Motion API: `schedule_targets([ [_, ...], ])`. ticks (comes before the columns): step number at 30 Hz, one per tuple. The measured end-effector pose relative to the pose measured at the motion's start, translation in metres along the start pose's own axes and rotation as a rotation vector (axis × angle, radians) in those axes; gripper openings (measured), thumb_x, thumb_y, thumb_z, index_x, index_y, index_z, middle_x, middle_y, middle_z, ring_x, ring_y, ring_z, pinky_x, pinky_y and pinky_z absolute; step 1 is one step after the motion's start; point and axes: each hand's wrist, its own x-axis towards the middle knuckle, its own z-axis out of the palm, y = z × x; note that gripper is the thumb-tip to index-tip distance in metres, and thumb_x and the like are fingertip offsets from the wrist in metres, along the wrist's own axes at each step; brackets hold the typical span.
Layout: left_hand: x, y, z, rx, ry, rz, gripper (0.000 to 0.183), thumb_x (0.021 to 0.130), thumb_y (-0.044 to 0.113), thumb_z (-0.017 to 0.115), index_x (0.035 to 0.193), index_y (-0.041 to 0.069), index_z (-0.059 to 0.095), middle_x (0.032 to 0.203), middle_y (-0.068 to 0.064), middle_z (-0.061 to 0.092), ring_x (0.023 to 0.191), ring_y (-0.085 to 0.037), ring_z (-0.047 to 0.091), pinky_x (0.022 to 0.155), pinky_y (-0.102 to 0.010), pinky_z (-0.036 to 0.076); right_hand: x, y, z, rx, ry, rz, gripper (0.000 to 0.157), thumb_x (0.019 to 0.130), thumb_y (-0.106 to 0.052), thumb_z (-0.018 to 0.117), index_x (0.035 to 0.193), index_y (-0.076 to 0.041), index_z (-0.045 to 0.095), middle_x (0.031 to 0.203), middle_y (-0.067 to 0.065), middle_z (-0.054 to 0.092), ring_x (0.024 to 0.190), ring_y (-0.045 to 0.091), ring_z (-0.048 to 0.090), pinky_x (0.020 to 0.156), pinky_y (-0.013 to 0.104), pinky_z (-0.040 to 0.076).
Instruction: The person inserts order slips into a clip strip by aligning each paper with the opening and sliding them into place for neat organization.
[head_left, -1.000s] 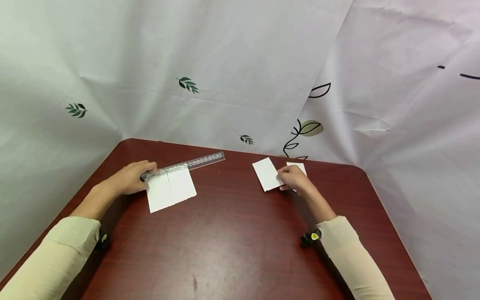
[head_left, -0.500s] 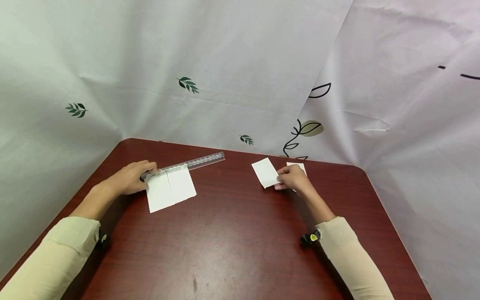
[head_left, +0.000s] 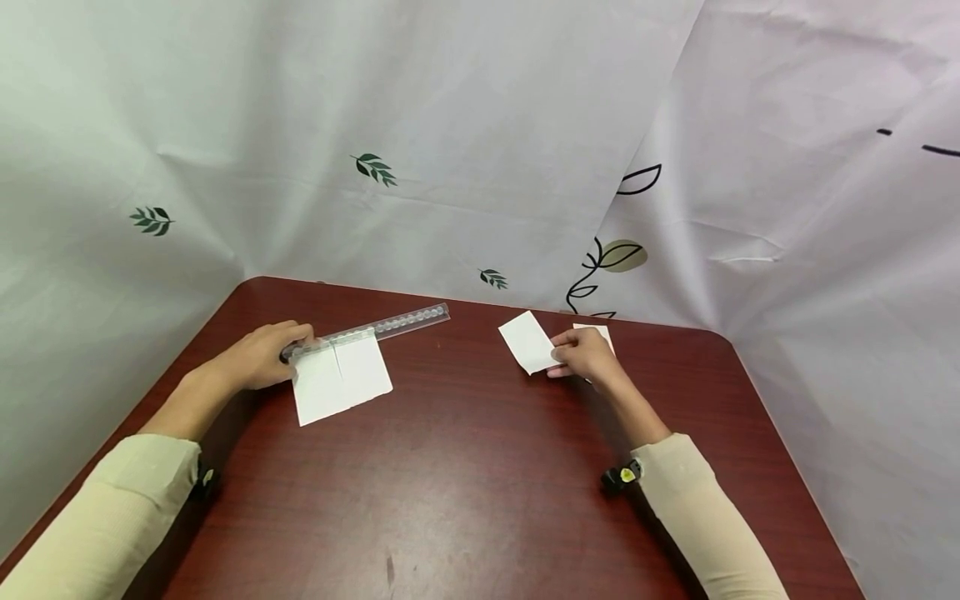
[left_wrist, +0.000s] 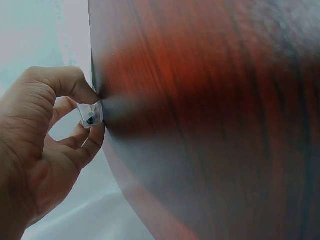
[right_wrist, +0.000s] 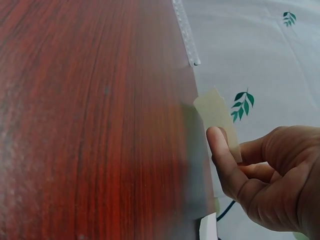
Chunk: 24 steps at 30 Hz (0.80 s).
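My left hand (head_left: 268, 357) pinches the near end of a clear ruler (head_left: 412, 321), which slants across the left side of the table. Below the ruler a larger white sheet of paper (head_left: 356, 373) lies with its upper edge along it and a short slit running down from there. In the left wrist view the thumb and fingers grip the ruler's end (left_wrist: 91, 115). On the other side, my right hand (head_left: 588, 354) holds a small white paper piece (head_left: 527, 342) between thumb and fingers. The right wrist view shows this paper piece (right_wrist: 215, 112) raised above the table.
A second small paper piece (head_left: 597, 333) lies behind my right hand, partly covered by it. The dark red-brown table (head_left: 465, 475) stands against a pale curtain (head_left: 450, 167) printed with leaves, which hangs along the back and sides.
The small paper piece in my right hand has shifted slightly left and upward, with the fingers now showing beneath its edge. My left hand, ruler and larger sheet have stayed put.
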Motion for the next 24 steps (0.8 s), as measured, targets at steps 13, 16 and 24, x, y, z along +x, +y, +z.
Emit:
schedule_targets([
  [13,0.0002,0.0002,0.0003,0.0,-0.003,-0.001,0.039,0.079,-0.001,0.078,0.111,0.014,0.063,0.115,-0.011,0.068,0.095,-0.028,0.055,0.076,-0.042,0.042,0.0009,-0.0027,0.0041,-0.031,-0.01,-0.011,0.04,0.103,0.005,0.058,0.141,0.018,0.063,0.116,0.023,0.071,0.076,0.013,0.078,0.077,0.032,0.069],
  [16,0.0002,0.0004,0.0004,0.0,-0.003,-0.003,0.039,0.079,-0.001,0.078,0.112,0.014,0.063,0.116,-0.012,0.068,0.095,-0.028,0.055,0.076,-0.043,0.042,0.0008,-0.0043,0.006,-0.032,-0.008,-0.015,0.041,0.103,0.005,0.058,0.141,0.018,0.063,0.115,0.022,0.07,0.077,0.012,0.078,0.077,0.032,0.069],
  [24,0.0005,0.0002,0.0003,0.009,-0.003,-0.004,0.039,0.079,-0.002,0.079,0.112,0.014,0.064,0.115,-0.011,0.069,0.096,-0.027,0.056,0.077,-0.043,0.044,0.0006,-0.0073,0.0094,-0.013,-0.016,-0.025,0.043,0.101,0.01,0.057,0.143,0.017,0.062,0.113,0.02,0.07,0.081,0.014,0.075,0.076,0.032,0.069],
])
